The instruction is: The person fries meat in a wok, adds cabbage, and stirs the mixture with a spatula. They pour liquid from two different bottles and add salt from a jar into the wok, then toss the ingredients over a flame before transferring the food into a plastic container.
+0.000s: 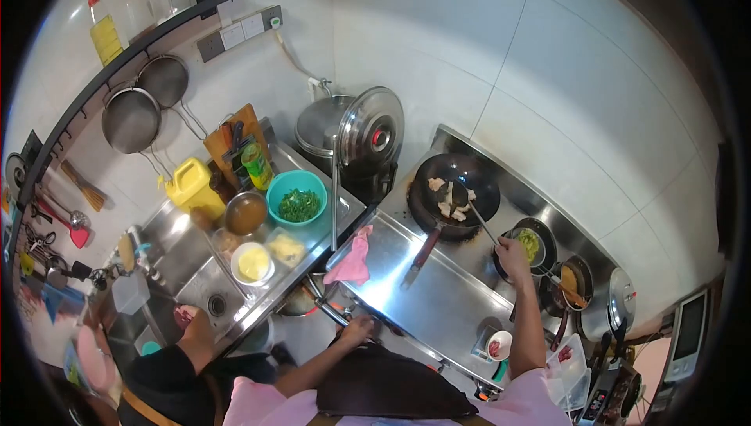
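Right grip (512, 258), closed on utensil (485, 223) dipped into wok (482, 176).
Arm (530, 312) outstretched; left grip (358, 330) near worktop (450, 293), elbow bent; cannot tell how open or whether holding.

I'm seeing just one headcam, super wide
Aims forward and down, wok (480, 180) right of centre, sink (192, 273) left.

I can read no words, brands or numbers. Left of the wok (485, 181), the markings on the green bottle (255, 162) are too small for me; right of the wok, the white-framed appliance (689, 334) shows me nothing legible either.
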